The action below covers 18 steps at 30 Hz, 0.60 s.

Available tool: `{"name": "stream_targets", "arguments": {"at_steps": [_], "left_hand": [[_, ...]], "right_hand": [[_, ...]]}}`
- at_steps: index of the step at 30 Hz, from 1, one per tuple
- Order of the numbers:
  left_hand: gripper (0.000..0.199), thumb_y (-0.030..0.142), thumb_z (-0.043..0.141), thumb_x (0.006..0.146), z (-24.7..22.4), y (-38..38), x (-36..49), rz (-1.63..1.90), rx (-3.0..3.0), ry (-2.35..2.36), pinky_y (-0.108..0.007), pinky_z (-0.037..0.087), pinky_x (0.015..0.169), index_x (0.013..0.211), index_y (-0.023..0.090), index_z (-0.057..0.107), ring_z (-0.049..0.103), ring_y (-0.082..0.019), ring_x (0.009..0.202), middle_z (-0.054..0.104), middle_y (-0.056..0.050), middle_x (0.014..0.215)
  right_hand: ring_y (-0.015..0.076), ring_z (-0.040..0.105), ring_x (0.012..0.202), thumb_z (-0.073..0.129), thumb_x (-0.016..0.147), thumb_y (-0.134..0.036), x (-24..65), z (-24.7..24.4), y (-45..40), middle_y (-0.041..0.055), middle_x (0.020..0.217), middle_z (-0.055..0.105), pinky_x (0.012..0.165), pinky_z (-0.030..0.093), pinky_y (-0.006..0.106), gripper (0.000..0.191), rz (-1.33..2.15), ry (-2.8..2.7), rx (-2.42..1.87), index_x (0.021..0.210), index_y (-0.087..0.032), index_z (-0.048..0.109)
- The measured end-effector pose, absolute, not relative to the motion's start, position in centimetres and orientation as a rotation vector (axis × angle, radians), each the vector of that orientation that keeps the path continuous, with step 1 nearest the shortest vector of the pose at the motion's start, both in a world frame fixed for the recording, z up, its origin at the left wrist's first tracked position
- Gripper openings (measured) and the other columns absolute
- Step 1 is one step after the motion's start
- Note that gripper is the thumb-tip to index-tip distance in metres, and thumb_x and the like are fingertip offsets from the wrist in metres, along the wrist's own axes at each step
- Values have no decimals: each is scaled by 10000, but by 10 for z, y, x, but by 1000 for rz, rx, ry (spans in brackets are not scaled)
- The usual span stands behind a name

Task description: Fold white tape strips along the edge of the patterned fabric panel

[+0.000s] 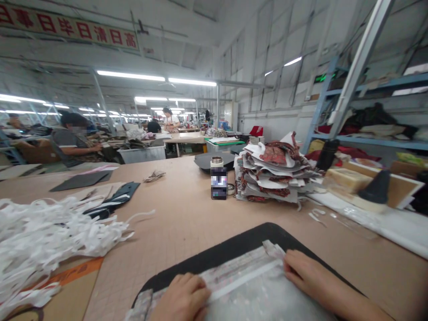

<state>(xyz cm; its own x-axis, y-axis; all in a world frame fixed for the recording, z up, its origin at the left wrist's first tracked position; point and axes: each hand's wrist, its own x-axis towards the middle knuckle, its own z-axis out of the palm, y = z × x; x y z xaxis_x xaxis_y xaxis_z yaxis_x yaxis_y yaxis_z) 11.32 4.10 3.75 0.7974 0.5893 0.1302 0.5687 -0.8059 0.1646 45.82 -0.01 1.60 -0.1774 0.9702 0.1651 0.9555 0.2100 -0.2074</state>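
Observation:
A pale grey patterned fabric piece with a lighter strip across it lies on a black board at the table's near edge. My left hand has its fingers curled down on the fabric's left part. At the fabric's upper right edge, my right hand grips with bent fingers. Slight blur hides the exact fingertip contact of both hands. A folded bit of the fabric sticks up just left of my right fingers.
A phone stands upright before a bottle. Right of it rises a stack of patterned fabric pieces. White strips heap at the left, near dark cloth. A person works beyond the table. Shelves stand right.

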Motion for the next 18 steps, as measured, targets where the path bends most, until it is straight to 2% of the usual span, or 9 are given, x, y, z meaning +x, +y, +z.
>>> {"name": "stream_targets", "arguments": {"at_steps": [4, 7, 9, 13, 18], "left_hand": [[258, 147, 501, 840, 47, 50, 188, 348, 2759, 775, -329, 382, 862, 1087, 217, 536, 491, -194, 966, 558, -35, 1073], [272, 233, 502, 875, 40, 56, 232, 357, 2747, 772, -357, 382, 853, 1141, 176, 505, 483, -216, 970, 552, -60, 1065], [220, 248, 506, 874, 34, 61, 252, 369, 2713, 801, -339, 394, 817, 1079, 179, 544, 497, -211, 926, 566, -44, 981], [120, 170, 498, 853, 29, 68, 270, 420, 2575, 850, -258, 398, 770, 913, 182, 601, 514, -168, 860, 551, -10, 857], [169, 163, 449, 884, 26, 67, 273, 338, 2738, 826, -250, 405, 742, 871, 175, 617, 504, -168, 847, 531, -20, 866]], "right_hand": [[186, 519, 707, 417, 820, -93, 453, 12, -17, 57, 732, 552, 651, 425, 299, 184, -329, -2228, -1684, 701, -173, 531], [197, 518, 787, 380, 877, -136, 451, 10, -28, 74, 792, 564, 736, 424, 335, 212, -490, -2197, -1605, 766, -168, 558], [195, 516, 826, 376, 886, -137, 451, 9, -30, 77, 828, 569, 767, 423, 343, 216, -470, -2194, -1585, 800, -169, 572], [186, 505, 868, 409, 886, -136, 452, 9, -24, 72, 915, 580, 790, 438, 333, 180, -263, -2187, -1588, 915, -163, 584], [176, 497, 910, 441, 863, -98, 451, 12, -9, 59, 946, 598, 798, 449, 313, 192, -47, -2146, -1606, 942, -170, 601]]}}
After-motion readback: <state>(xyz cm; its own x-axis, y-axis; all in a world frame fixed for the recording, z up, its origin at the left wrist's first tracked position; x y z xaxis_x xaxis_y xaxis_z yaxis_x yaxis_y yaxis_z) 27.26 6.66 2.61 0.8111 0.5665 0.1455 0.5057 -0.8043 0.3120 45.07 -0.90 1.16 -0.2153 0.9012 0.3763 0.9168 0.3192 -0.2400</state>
